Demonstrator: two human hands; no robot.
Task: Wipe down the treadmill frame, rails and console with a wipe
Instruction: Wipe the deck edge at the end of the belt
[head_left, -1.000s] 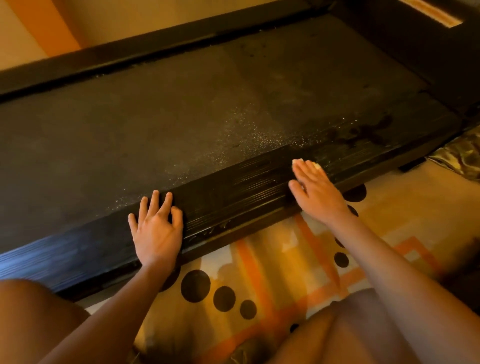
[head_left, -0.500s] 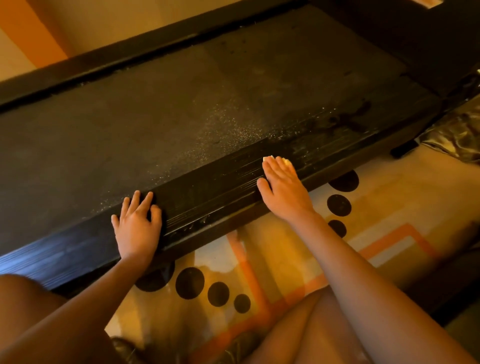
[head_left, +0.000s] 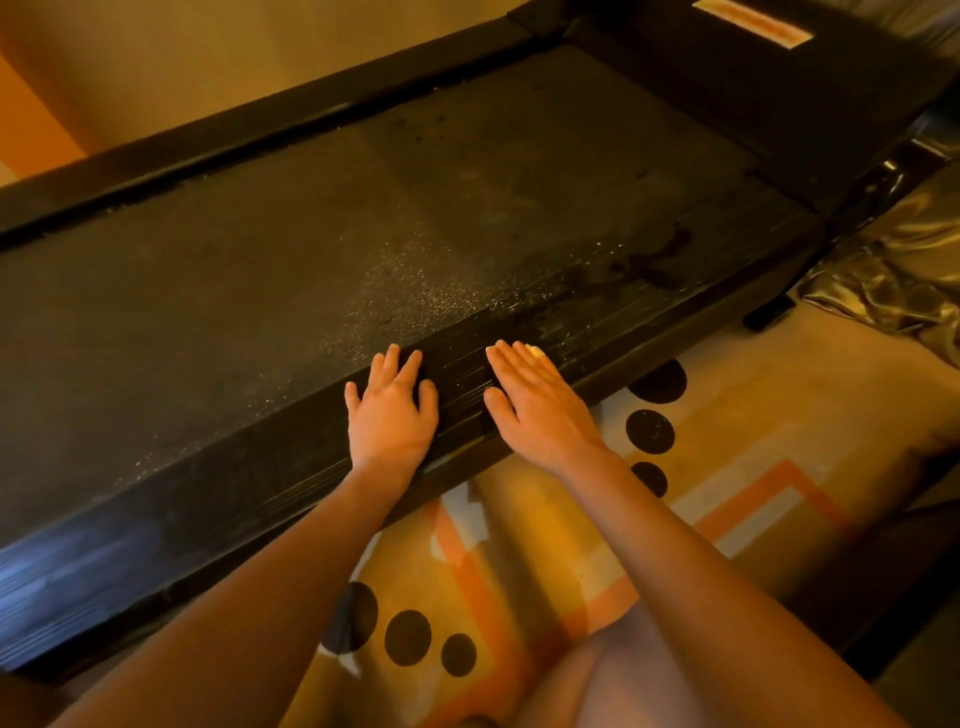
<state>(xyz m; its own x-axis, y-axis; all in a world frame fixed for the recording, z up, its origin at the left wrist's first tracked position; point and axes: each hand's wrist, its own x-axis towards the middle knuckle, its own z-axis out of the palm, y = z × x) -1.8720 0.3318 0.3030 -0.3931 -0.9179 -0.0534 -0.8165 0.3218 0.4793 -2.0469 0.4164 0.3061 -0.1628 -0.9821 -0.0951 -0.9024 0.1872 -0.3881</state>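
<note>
Both hands sit at frame centre on the treadmill's near side rail (head_left: 249, 493), the ribbed black strip running from lower left toward the right edge. Left hand (head_left: 392, 415): palm down, fingers spread and nearly straight, resting on the rail with the fingertips at the seam where the belt (head_left: 311, 249) begins; it grasps nothing. Right hand (head_left: 537, 402): just beside the left, palm down, fingers straight and close together, pressing flat on the rail. Wipe (head_left: 535, 351): only a small pale scrap shows past the right fingertips, pinned under them against the rail; the rest is covered by the hand, so I cannot tell its size or fold. No curl in either hand. Belt shows fine pale specks near the rail and a dark blotch toward the right. Far rail (head_left: 260, 124) runs along the upper left; motor cover (head_left: 779, 104) sits upper right, with a pale label (head_left: 753, 23). Patterned rug (head_left: 519, 545) with black dots and orange bands lies beneath my forearms. Shiny dark sheet (head_left: 893, 270), crumpled, at the right edge.
</note>
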